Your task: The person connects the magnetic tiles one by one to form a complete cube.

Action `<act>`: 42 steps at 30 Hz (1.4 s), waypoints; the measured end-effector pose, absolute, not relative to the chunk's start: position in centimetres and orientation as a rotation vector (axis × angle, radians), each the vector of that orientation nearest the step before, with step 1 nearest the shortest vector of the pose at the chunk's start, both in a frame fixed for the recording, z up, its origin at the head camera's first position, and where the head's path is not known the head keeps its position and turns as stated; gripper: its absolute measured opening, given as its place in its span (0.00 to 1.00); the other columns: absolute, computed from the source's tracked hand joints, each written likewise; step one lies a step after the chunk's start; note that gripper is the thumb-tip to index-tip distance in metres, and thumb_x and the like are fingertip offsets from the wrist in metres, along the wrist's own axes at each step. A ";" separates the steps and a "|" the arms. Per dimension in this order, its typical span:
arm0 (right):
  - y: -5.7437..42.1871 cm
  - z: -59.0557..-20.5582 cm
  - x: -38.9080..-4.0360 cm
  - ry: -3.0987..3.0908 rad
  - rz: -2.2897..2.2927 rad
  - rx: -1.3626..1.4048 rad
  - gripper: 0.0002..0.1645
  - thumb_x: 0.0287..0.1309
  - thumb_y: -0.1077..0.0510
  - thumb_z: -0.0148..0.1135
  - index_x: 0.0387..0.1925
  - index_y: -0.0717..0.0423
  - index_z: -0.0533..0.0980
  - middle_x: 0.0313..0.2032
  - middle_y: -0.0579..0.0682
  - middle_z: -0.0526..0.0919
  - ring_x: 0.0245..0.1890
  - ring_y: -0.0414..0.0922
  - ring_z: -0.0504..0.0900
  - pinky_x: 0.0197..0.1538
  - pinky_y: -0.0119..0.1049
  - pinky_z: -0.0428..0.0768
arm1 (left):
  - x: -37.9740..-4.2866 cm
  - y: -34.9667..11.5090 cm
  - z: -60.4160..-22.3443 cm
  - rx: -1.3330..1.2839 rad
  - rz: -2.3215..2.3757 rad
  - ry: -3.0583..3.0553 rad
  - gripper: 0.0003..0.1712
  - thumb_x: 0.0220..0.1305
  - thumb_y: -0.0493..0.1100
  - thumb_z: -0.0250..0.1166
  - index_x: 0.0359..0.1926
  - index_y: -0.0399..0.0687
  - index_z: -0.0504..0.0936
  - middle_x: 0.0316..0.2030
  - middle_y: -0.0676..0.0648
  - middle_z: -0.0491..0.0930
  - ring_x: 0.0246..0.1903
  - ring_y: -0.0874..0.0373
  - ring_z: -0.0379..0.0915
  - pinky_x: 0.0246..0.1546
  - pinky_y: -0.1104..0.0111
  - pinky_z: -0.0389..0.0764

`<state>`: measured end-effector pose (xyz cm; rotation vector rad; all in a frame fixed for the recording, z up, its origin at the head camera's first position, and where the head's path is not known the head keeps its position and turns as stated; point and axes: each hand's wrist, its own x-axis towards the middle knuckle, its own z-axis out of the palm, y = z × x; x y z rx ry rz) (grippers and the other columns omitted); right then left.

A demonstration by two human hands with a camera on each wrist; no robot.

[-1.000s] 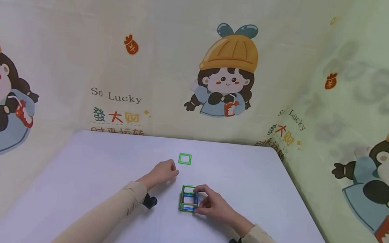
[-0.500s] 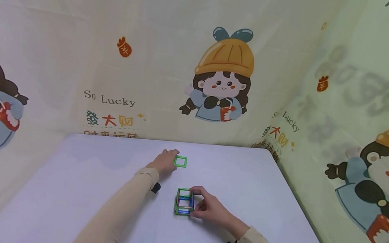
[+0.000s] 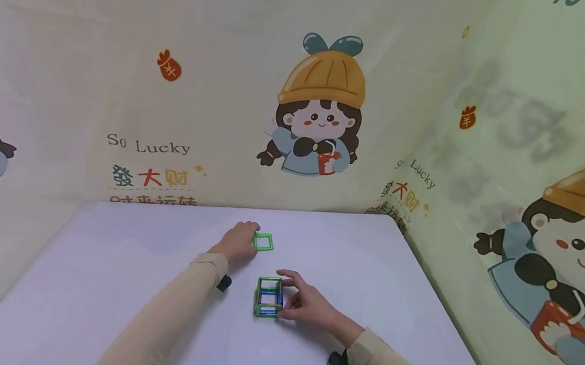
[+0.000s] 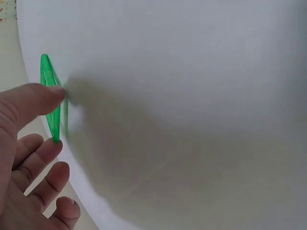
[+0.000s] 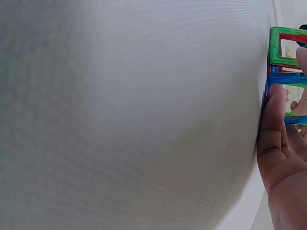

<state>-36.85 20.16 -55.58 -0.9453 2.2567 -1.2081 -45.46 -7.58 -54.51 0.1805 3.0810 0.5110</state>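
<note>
Near the far part of the table, my left hand point(image 3: 238, 241) pinches a green square magnetic tile point(image 3: 271, 243) by its left edge. In the left wrist view the thumb point(image 4: 45, 98) lies across the tile and a fingertip meets its lower corner; the tile stands tilted over its shadow. Closer to me is a small box built of magnetic tiles point(image 3: 268, 312), with green, blue and some red frames. My right hand point(image 3: 308, 304) holds this box from its right side, thumb at the near corner and fingers curved toward the far one. Its left side faces away from the right wrist camera.
A white table point(image 3: 150, 286) carries both the tile and the box. Behind it and to the right hang printed cloth walls point(image 3: 228, 86) with cartoon figures. Black wrist cameras point(image 3: 338, 362) sit by both beige sleeves.
My left hand has reached forward and taken hold of the green tile, which is now turned slightly. The right index finger has lifted a little at the box. The head view has shifted right.
</note>
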 end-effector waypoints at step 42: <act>20.2 -55.7 -37.1 2.258 -1.205 -0.856 0.47 0.56 0.56 0.78 0.73 0.52 0.64 0.60 0.52 0.78 0.36 0.41 0.83 0.39 0.31 0.80 | -32.9 -5.5 -49.3 0.400 0.878 2.912 0.35 0.56 0.50 0.78 0.62 0.47 0.78 0.55 0.49 0.82 0.60 0.47 0.75 0.60 0.53 0.77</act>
